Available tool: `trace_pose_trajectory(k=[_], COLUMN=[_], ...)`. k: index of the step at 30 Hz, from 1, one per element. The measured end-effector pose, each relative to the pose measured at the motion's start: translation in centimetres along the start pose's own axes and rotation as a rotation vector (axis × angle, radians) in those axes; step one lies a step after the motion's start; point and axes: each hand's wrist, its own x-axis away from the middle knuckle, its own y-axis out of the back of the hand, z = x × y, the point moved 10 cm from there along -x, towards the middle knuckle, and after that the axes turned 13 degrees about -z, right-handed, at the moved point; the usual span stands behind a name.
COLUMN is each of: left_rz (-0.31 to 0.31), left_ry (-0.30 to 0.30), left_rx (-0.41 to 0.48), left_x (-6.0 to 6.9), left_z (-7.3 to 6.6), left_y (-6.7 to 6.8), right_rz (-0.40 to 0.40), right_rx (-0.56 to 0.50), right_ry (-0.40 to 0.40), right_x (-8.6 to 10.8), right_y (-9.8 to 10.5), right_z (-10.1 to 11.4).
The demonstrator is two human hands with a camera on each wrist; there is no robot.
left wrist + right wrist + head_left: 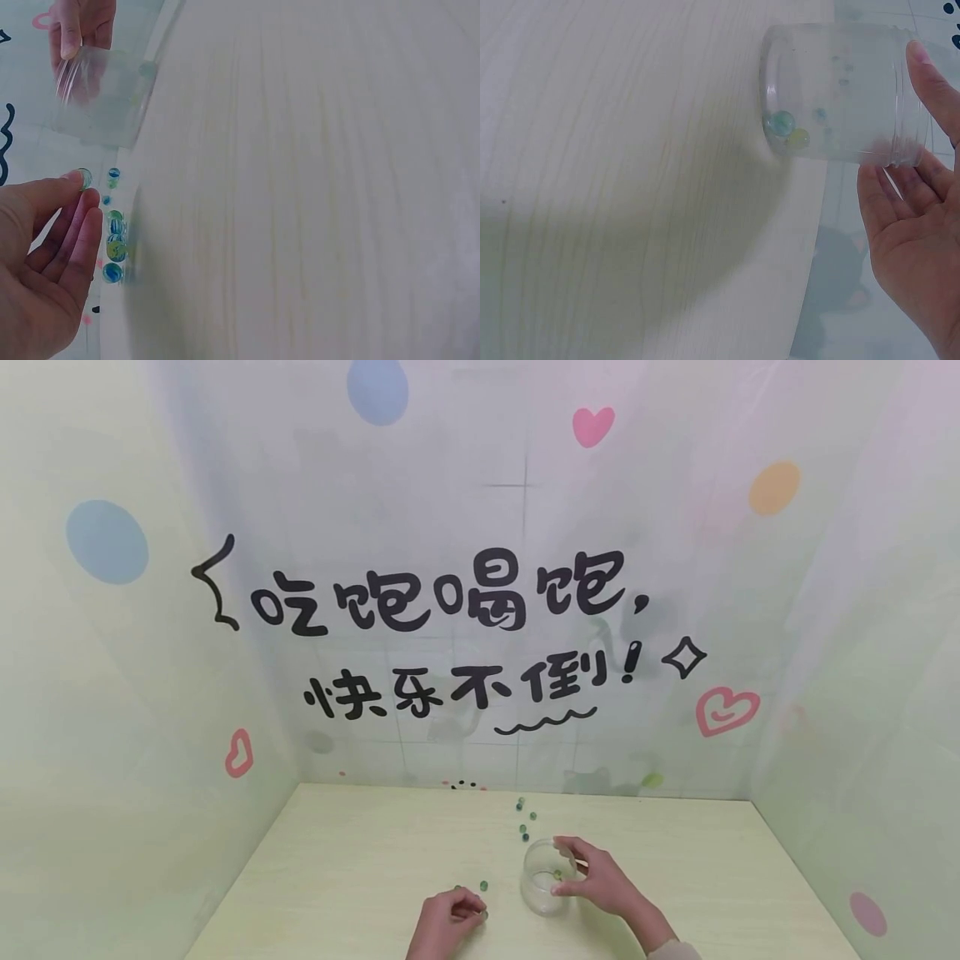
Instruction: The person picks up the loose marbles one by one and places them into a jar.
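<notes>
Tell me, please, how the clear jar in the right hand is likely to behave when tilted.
The jar will probably keep its shape, as its wall shows no dent where the right hand grips it. It could be slippery, since its sides look smooth. The marbles inside look round, so they may roll as it tips.

- Back wall (480,510): pale, with black Chinese lettering (495,589) and pink hearts (594,427)
- Side walls (112,693): pale green, blue spot (107,542) on the left one
- Table (337,868): light, wood-grained
</notes>
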Motion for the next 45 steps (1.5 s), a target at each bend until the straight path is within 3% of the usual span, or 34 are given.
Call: trace_pose_trajectory(k=[19, 38, 45], left_rz=[-0.014, -0.046, -0.056], left_ry=[-0.023, -0.124, -0.126], left_rx=[0.050, 0.061, 0.074], left_x=[-0.5, -1.5, -2.0], left_z=[-2.4, -5.2, -6.3], left_y=[0.2, 0.5, 0.4], right_rz=[0.003, -0.003, -0.013], right_rx=[0.027, 0.013, 0.032], right_ry=[0.003, 0.007, 0.030], right_x=[-0.2, -0.1, 0.0], right_y=[0.0, -0.1, 0.0], right_z=[0.3, -0.2, 0.1])
